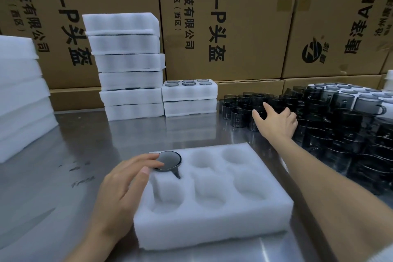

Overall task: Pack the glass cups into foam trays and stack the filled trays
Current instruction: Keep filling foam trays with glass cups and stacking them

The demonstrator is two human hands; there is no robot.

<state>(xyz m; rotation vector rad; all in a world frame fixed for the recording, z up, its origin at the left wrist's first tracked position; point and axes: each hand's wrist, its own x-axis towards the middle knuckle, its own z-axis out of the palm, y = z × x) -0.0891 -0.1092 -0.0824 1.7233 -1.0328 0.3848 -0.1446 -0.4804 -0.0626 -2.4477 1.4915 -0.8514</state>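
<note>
A white foam tray (214, 217) with six round pockets lies in front of me on the steel table. One dark glass cup (169, 160) sits in its far left pocket, handle toward me. My left hand (125, 178) rests at the tray's left edge, with its straight fingertips touching the cup's rim. My right hand (276, 122) reaches out over the crowd of loose dark glass cups (331, 134) at the right, fingers spread on them; whether it grips one is hidden.
A tall stack of filled foam trays (127, 66) stands at the back, with a short stack of two (189, 98) beside it showing cup rims on top. More foam trays (19, 95) pile at the left. Cardboard boxes (234, 17) wall the back.
</note>
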